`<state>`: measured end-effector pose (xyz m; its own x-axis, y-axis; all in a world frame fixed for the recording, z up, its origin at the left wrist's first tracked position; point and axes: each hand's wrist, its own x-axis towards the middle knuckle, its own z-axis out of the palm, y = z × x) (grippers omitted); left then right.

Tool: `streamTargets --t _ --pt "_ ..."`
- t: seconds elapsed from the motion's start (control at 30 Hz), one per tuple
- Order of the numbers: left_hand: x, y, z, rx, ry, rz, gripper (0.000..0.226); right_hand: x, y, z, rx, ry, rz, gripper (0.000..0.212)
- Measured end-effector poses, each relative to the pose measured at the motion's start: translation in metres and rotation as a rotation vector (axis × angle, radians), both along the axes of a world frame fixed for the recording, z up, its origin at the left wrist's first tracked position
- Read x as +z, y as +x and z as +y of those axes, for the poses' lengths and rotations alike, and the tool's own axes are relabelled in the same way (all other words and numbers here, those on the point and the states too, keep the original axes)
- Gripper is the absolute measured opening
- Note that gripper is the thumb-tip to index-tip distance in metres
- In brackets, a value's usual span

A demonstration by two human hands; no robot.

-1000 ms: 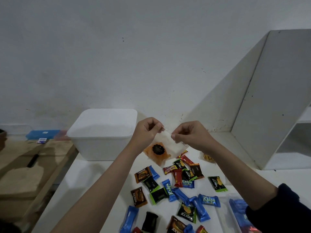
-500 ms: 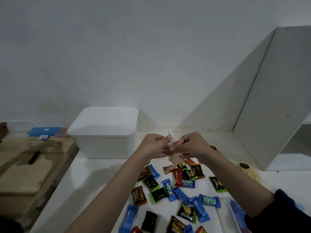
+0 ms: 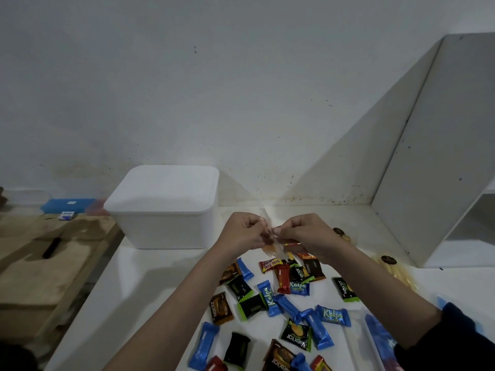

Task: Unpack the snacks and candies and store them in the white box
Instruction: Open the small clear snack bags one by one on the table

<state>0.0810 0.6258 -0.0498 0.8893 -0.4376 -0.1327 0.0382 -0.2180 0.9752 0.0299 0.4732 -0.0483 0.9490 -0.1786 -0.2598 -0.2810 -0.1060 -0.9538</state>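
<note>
Clear plastic wrapper pinched between left hand and right hand, held right of white box, lid on. Contents possibly orange snack; blurred. Sudden tear risked: snack dropped among loose candies. Box not yet opened.

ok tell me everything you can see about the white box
The white box is a matte, plastic-looking tub with rounded corners, walls tapering slightly downward, and a flat lid with an overhanging rim, shut. It stands upright on the white table close to the back wall, left of the hands and beyond the scattered snacks. Nothing touches it but the table.
</note>
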Motion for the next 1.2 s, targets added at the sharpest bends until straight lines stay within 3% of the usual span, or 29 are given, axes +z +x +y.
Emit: streamTargets --t 0.2,0.37,0.53,0.57,0.67,0.73,0.83,0.97,1.07,1.2 --pt "-0.001 0.002 -0.001 0.024 -0.007 0.012 0.024 -0.002 0.000 -0.001 0.012 -0.007 -0.028 0.012" --pt "0.002 0.015 -0.005 0.145 -0.098 0.141 0.021 -0.024 -0.009 -0.001 -0.010 -0.131 -0.311 0.034" --pt "0.008 0.031 -0.019 0.159 -0.184 0.243 0.018 -0.065 -0.010 -0.014 0.002 -0.465 -0.250 0.102" --pt "0.008 0.033 -0.023 0.148 -0.201 0.270 0.019 -0.073 -0.007 -0.015 -0.019 -0.452 -0.254 0.101" --pt "0.002 0.042 -0.036 0.102 -0.239 0.328 0.020 -0.089 0.007 -0.018 -0.128 -0.387 -0.310 0.047" --pt "-0.008 0.050 -0.043 0.094 -0.240 0.324 0.020 -0.097 0.017 -0.021 -0.178 -0.352 -0.301 0.031" --pt "-0.041 0.073 -0.053 0.169 -0.058 0.178 0.015 -0.104 0.032 -0.030 -0.306 -0.132 -0.239 0.037" --pt "-0.090 0.104 -0.065 -0.005 0.206 0.154 0.043 -0.120 0.059 -0.053 -0.393 0.095 -0.068 0.045" --pt "-0.118 0.120 -0.082 -0.159 0.297 0.181 0.048 -0.136 0.084 -0.072 -0.410 0.143 0.040 0.050" --pt "-0.148 0.145 -0.112 -0.143 0.339 0.173 0.047 -0.159 0.119 -0.093 -0.526 0.096 0.120 0.065"
